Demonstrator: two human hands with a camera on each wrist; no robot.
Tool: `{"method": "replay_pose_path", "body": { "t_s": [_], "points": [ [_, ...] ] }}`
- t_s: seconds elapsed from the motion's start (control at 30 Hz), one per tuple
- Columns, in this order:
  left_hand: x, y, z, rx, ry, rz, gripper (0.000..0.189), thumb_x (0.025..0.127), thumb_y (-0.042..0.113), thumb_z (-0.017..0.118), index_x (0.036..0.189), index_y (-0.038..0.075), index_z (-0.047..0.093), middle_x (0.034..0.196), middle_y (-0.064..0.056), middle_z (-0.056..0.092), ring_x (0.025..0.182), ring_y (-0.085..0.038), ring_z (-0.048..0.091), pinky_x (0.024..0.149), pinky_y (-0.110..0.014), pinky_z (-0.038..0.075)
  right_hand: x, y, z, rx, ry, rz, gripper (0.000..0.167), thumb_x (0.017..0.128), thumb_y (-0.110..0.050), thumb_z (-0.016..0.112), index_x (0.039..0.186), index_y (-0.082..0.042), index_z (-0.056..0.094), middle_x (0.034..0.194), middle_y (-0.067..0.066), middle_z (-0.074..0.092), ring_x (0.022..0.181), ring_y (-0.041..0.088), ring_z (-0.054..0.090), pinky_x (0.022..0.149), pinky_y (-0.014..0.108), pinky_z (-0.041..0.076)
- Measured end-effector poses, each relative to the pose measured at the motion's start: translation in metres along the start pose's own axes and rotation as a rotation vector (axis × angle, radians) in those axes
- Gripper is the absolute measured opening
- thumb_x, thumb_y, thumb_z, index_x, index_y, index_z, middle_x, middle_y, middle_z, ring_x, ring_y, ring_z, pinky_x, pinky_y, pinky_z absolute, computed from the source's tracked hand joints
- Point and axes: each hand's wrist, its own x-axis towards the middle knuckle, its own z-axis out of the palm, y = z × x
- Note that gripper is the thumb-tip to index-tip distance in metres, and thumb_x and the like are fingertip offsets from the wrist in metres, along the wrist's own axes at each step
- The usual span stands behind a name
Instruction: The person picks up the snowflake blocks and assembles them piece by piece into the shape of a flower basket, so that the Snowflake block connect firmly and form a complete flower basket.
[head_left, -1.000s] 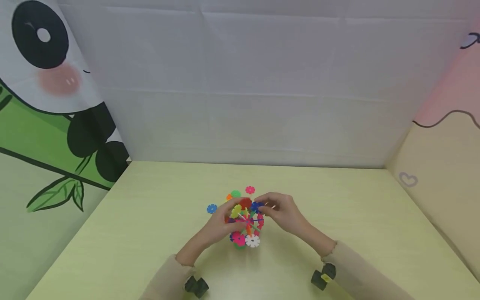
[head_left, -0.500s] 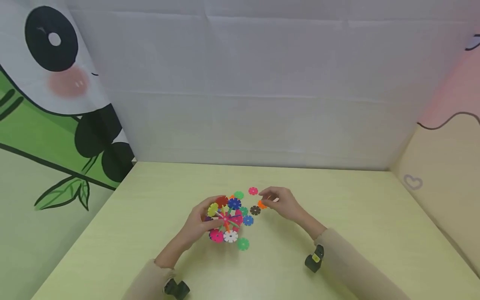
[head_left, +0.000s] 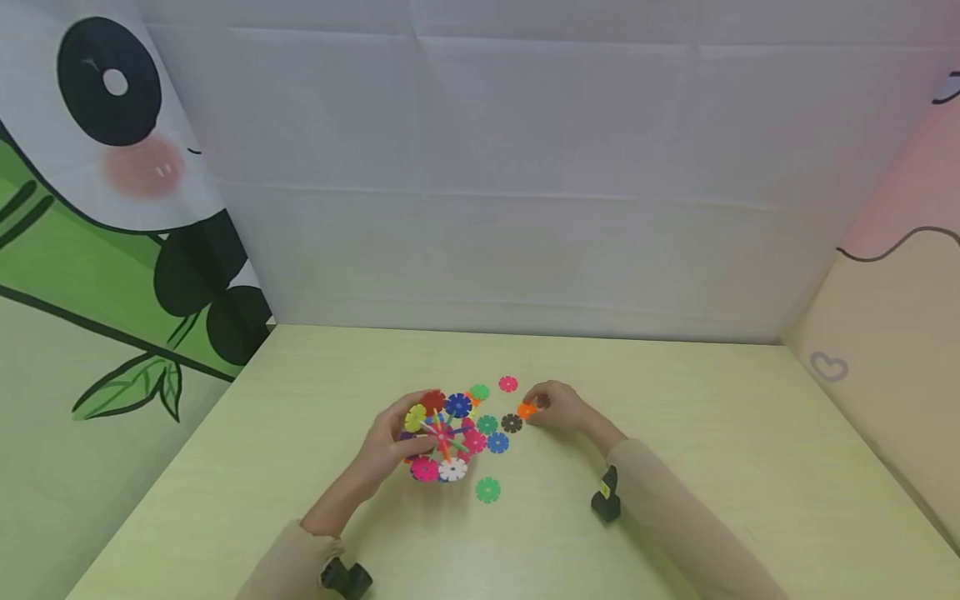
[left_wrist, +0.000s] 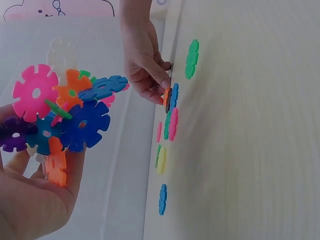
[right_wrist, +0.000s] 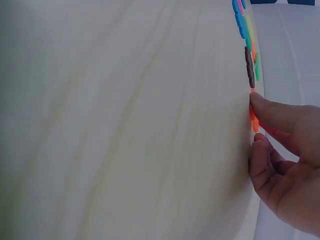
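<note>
A ball built of interlocking snowflake discs [head_left: 441, 435] in many colours sits in my left hand [head_left: 382, 446], which grips it from the left, above the table. In the left wrist view, pink, orange, blue and purple discs of the ball [left_wrist: 84, 126] show beside the curled fingers; part of it is hidden by the palm. My right hand [head_left: 561, 406] is low at the table, its thumb and fingers at the edges of an orange snowflake disc [head_left: 527, 411]. That disc [right_wrist: 254, 119] looks flat on the tabletop, pinched between thumb and forefinger. A dark brown disc [head_left: 512, 423] lies beside it.
Loose discs lie around: blue [head_left: 497, 442], green [head_left: 487, 425], another green one nearer me [head_left: 488, 490], and pink [head_left: 508, 383] farther back. The pale table [head_left: 660, 383] ends at a white backdrop [head_left: 525, 250], with printed panels at both sides.
My left hand has carried the ball leftward, uncovering loose discs. The right hand has left the ball and come down onto the orange disc.
</note>
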Motion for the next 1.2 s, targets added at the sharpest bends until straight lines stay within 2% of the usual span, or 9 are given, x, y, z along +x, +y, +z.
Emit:
{"method": "replay_pose_path", "body": {
  "t_s": [0.1, 0.17, 0.37, 0.5, 0.57, 0.67, 0.87, 1.07, 1.2],
  "points": [
    [0.000, -0.002, 0.002, 0.001, -0.014, 0.006, 0.061, 0.090, 0.004, 0.061, 0.147, -0.002, 0.038, 0.152, -0.025, 0.038, 0.130, -0.037, 0.046, 0.096, -0.022, 0.052, -0.005, -0.004, 0.001, 0.007, 0.009, 0.021, 0.025, 0.083, -0.006, 0.075, 0.105, -0.001, 0.065, 0.094, 0.010, 0.062, 0.088, 0.019, 0.053, 0.080, 0.030, 0.048],
    [0.000, -0.003, 0.003, -0.008, -0.029, 0.013, 0.061, 0.090, 0.003, 0.061, 0.147, -0.002, 0.038, 0.151, -0.026, 0.039, 0.123, -0.034, 0.050, 0.086, -0.013, 0.050, -0.009, -0.006, 0.001, 0.008, 0.018, 0.030, 0.025, 0.082, -0.005, 0.076, 0.103, -0.002, 0.063, 0.092, 0.009, 0.062, 0.086, 0.019, 0.053, 0.078, 0.029, 0.048],
    [0.000, 0.000, 0.012, -0.051, -0.063, 0.024, 0.061, 0.089, 0.004, 0.062, 0.146, -0.002, 0.039, 0.147, -0.027, 0.042, 0.118, -0.031, 0.053, 0.084, -0.014, 0.052, -0.026, -0.011, 0.000, 0.024, 0.101, 0.020, 0.019, 0.082, 0.001, 0.073, 0.097, 0.000, 0.062, 0.093, 0.012, 0.066, 0.082, 0.018, 0.058, 0.073, 0.029, 0.054],
    [-0.001, 0.001, 0.019, -0.087, -0.067, 0.010, 0.063, 0.089, 0.007, 0.063, 0.147, 0.000, 0.039, 0.145, -0.026, 0.045, 0.120, -0.032, 0.054, 0.085, -0.016, 0.052, -0.046, -0.025, 0.003, 0.193, 0.182, 0.009, 0.017, 0.085, 0.004, 0.069, 0.101, 0.005, 0.062, 0.094, 0.017, 0.066, 0.076, 0.024, 0.065, 0.067, 0.032, 0.060],
    [-0.001, 0.000, 0.023, -0.110, -0.055, -0.006, 0.064, 0.089, 0.007, 0.063, 0.148, 0.002, 0.039, 0.144, -0.024, 0.047, 0.123, -0.032, 0.053, 0.087, -0.016, 0.052, -0.059, -0.039, 0.005, 0.326, 0.216, 0.004, 0.019, 0.087, 0.003, 0.067, 0.104, 0.007, 0.061, 0.097, 0.021, 0.067, 0.078, 0.034, 0.069, 0.068, 0.036, 0.062],
    [0.000, 0.000, 0.028, -0.145, -0.037, -0.025, 0.064, 0.089, 0.008, 0.063, 0.148, 0.005, 0.039, 0.143, -0.022, 0.049, 0.124, -0.028, 0.056, 0.089, -0.017, 0.053, -0.078, -0.061, 0.007, 0.474, 0.255, -0.022, 0.022, 0.089, 0.001, 0.067, 0.109, 0.008, 0.060, 0.099, 0.024, 0.068, 0.085, 0.040, 0.070, 0.071, 0.034, 0.062],
    [0.004, 0.004, 0.037, -0.195, -0.026, -0.020, 0.062, 0.089, 0.008, 0.061, 0.148, 0.005, 0.039, 0.141, -0.026, 0.049, 0.114, -0.019, 0.060, 0.086, -0.016, 0.054, -0.097, -0.087, 0.004, 0.553, 0.330, -0.053, 0.024, 0.089, 0.001, 0.066, 0.110, 0.010, 0.060, 0.094, 0.022, 0.067, 0.075, 0.016, 0.071, 0.068, 0.024, 0.060],
    [0.005, 0.008, 0.046, -0.228, -0.003, -0.030, 0.060, 0.090, 0.004, 0.060, 0.146, 0.005, 0.041, 0.141, -0.026, 0.051, 0.111, -0.020, 0.063, 0.084, -0.015, 0.053, -0.100, -0.093, 0.007, 0.541, 0.363, -0.042, 0.022, 0.088, 0.003, 0.067, 0.109, 0.009, 0.062, 0.093, 0.024, 0.067, 0.075, 0.018, 0.071, 0.067, 0.023, 0.060],
    [0.004, 0.011, 0.052, -0.220, 0.023, 0.011, 0.057, 0.090, 0.002, 0.062, 0.144, 0.003, 0.044, 0.142, -0.022, 0.051, 0.122, -0.026, 0.058, 0.088, -0.014, 0.051, -0.099, -0.095, 0.010, 0.502, 0.385, -0.070, 0.020, 0.087, 0.004, 0.068, 0.106, 0.009, 0.064, 0.094, 0.026, 0.070, 0.071, 0.009, 0.068, 0.065, 0.023, 0.060]
  ]
}}
